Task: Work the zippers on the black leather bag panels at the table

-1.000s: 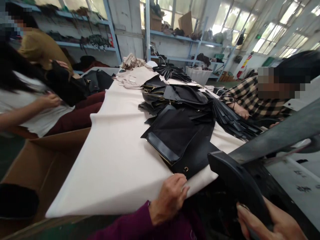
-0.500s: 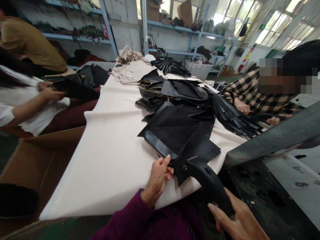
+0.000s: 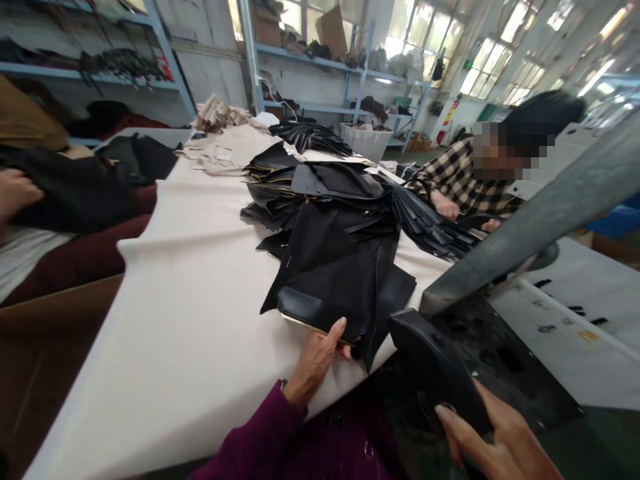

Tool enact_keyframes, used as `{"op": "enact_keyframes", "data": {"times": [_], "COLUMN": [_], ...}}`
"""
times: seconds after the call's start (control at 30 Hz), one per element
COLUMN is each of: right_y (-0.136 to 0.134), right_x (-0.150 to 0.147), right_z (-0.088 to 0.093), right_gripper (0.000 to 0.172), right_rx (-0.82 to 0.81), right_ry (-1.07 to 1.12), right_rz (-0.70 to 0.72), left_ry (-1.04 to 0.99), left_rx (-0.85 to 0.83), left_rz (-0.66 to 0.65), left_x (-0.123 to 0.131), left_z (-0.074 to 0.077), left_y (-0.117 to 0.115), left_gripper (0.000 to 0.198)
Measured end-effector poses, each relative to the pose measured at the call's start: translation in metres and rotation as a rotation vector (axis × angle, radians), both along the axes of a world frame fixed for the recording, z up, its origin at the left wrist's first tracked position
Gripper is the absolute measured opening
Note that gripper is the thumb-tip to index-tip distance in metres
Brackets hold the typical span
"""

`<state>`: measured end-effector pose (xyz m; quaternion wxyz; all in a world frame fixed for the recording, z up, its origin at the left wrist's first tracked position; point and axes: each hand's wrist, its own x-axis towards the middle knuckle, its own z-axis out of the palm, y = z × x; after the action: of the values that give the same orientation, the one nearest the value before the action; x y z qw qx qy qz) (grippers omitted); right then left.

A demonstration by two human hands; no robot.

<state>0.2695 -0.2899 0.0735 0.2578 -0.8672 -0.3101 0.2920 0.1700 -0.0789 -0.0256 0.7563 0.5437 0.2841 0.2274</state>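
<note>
My left hand [image 3: 320, 357] pinches the lower edge of a black zippered panel [image 3: 330, 277], thumb on top, beside a gold zipper [image 3: 303, 323]. The panel lies on the pale table cover at the near edge, in front of a heap of black pieces [image 3: 335, 180]. At the lower right my right hand [image 3: 493, 430] is closed around a curved black strap [image 3: 440, 360], its thumb near a small metal fitting. The strap's far end stands beside the panel's right corner; its lower part is hidden in dark surroundings.
The pale-covered table [image 3: 165, 320] bears beige pieces [image 3: 227, 147] and fanned black strips [image 3: 430, 223]. A grey metal bar [image 3: 540, 207] slants across the right. A person in a checked shirt [image 3: 450, 167] works beyond it; others sit at left beside a cardboard box [image 3: 65, 347].
The view has turned rightward. The panel has shifted and its zipper edge shows more. The strap end, earlier over the panel's corner, now stands apart to the right.
</note>
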Motion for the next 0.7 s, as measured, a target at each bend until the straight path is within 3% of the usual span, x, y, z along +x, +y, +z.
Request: {"op": "enact_keyframes", "data": {"times": [0.13, 0.33, 0.5, 0.7], "right_y": [-0.009, 0.001, 0.013, 0.008], "right_x": [-0.015, -0.036, -0.024, -0.004], "right_z": [0.009, -0.001, -0.013, -0.006], "right_gripper": [0.02, 0.015, 0.017, 0.023], "right_rx": [0.016, 0.019, 0.061, 0.065], "right_ry": [0.038, 0.073, 0.022, -0.089], "right_rz": [-0.048, -0.038, -0.012, -0.068], "left_ry": [0.14, 0.117, 0.173, 0.078], "left_rx": [0.1, -0.004, -0.034, -0.122], "left_rz": [0.014, -0.085, -0.1, -0.043], "left_x": [0.001, -0.003, -0.007, -0.003], "left_z": [-0.009, -0.011, -0.004, -0.007], "left_y": [-0.021, -0.027, -0.029, -0.028], "left_gripper": [0.056, 0.056, 0.063, 0.064]}}
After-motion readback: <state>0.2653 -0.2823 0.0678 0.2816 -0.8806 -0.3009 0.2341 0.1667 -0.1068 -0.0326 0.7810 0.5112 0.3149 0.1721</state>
